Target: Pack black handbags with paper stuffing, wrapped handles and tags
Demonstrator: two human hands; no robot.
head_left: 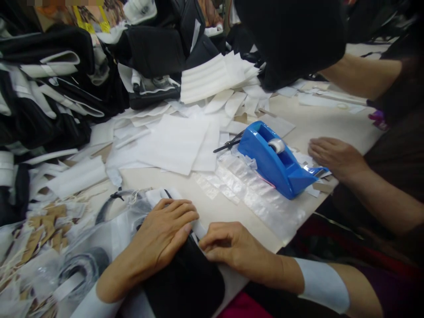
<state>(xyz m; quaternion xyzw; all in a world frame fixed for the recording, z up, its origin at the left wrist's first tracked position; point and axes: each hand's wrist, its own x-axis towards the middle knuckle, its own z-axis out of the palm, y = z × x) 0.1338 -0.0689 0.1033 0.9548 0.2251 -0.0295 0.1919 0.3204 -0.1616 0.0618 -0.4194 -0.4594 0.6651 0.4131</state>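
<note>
My left hand (pixel 162 236) lies flat, fingers stretched out, on a black fabric item (pixel 185 282) inside a clear plastic bag (pixel 109 238) at the table's near edge. My right hand (pixel 232 249) sits just to its right with fingers curled, pinching the bag's white edge (pixel 199 229). A white sleeve band (pixel 323 285) covers my right forearm.
A blue tape dispenser (pixel 276 161) stands on clear bags (pixel 261 198) mid-table, black scissors (pixel 228 143) behind it. White foam sheets (pixel 175 141) are scattered beyond. Black garments (pixel 49 88) pile at left. Another person's hand (pixel 334 157) rests right of the dispenser.
</note>
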